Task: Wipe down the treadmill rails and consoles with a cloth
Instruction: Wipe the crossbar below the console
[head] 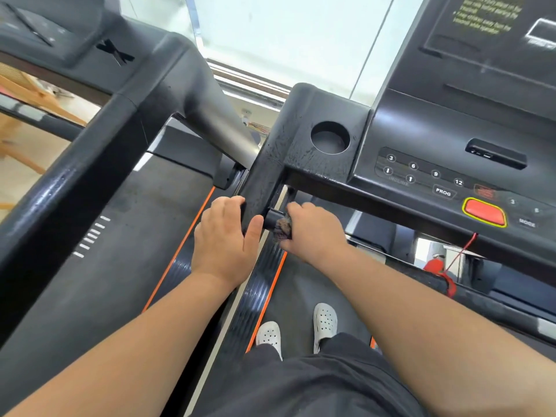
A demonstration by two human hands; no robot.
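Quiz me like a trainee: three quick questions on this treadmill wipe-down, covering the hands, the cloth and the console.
1. True or false: the left hand holds the cloth.
2. What is the right hand wiping with the cloth? A) the cup holder B) the short black grip bar C) the red stop button
3. Fill in: the lettered console button just below the 12 key reads ____.
Key: 1 false, it grips the handrail; 2 B; 3 PROG.
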